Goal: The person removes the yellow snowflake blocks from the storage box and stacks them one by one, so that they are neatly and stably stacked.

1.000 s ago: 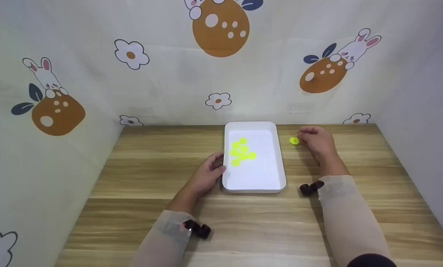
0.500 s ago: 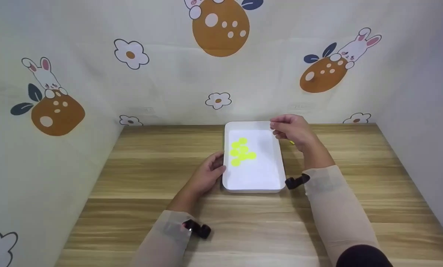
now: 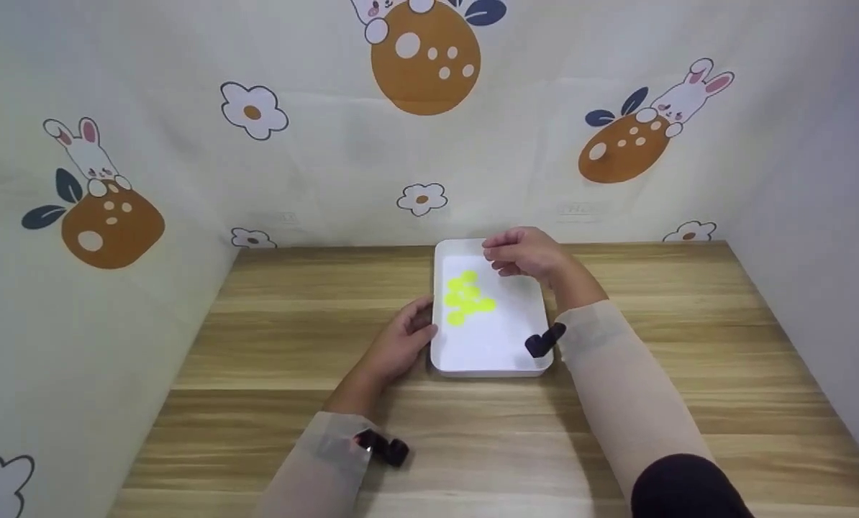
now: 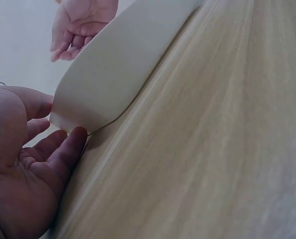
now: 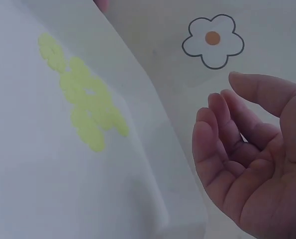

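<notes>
A white tray point(image 3: 512, 338) lies on the table, bearing several small yellow flower-shaped pieces point(image 3: 469, 306) on its left half. My left hand point(image 3: 398, 342) rests against the tray's left outer side; in the left wrist view its fingertips touch the white wall point(image 4: 108, 69). Over the tray's far right part is my right hand point(image 3: 526, 252), above the bottom. In the right wrist view this right hand point(image 5: 252, 154) has loosely bent fingers, a gap between thumb and fingertips, and nothing held. The yellow pieces point(image 5: 85, 99) show beyond the tray's wall there.
The wooden table point(image 3: 293, 324) extends around the tray. Behind it and at both sides stands a pale cloth wall point(image 3: 329, 158) with printed flowers, rabbits and oranges. A small black camera point(image 3: 544, 340) sits on each wrist.
My right hand has moved left from the table beside a single yellow piece to above the tray. That piece is now hidden behind the right arm. My left hand has stayed put.
</notes>
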`<control>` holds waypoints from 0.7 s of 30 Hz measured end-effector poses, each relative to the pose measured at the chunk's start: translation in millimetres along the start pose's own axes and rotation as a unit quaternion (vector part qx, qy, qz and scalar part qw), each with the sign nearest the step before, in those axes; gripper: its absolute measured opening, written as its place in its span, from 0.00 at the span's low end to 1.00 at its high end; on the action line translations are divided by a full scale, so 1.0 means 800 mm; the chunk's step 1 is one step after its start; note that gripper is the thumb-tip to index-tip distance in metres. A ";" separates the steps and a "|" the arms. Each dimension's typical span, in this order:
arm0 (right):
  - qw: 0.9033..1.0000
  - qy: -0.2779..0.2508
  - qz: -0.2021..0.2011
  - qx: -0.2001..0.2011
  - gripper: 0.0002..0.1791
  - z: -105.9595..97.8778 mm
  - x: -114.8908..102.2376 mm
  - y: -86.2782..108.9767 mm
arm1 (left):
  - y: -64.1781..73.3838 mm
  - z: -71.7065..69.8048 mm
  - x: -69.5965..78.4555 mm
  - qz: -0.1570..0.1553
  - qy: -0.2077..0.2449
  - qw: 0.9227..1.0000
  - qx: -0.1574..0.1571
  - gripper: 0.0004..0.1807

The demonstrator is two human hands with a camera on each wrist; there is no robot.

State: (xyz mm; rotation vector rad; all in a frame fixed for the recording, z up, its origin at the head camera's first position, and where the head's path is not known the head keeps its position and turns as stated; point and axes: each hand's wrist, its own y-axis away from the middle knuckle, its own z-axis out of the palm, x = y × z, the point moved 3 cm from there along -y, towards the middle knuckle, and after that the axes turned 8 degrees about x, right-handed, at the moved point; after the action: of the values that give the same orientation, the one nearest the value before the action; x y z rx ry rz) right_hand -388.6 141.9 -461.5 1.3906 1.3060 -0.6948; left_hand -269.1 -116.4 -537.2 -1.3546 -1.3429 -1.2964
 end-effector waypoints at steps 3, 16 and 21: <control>1.000 0.013 0.005 -0.012 0.22 0.006 0.007 -0.009 | 0.000 0.000 -0.001 -0.001 -0.001 1.000 0.001 0.33; 0.997 0.073 0.018 -0.035 0.22 0.014 0.033 -0.024 | 0.000 0.000 -0.002 0.006 0.005 1.000 -0.009 0.33; 0.991 0.121 0.019 -0.047 0.20 0.016 0.036 -0.027 | 0.001 0.000 0.000 0.003 0.000 1.000 -0.004 0.33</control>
State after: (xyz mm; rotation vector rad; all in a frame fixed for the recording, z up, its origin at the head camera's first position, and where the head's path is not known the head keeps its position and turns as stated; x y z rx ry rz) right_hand -399.0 136.3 -497.9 1.4523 1.4768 -0.4430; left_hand -268.2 -116.3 -537.5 -1.3627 -1.3347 -1.2981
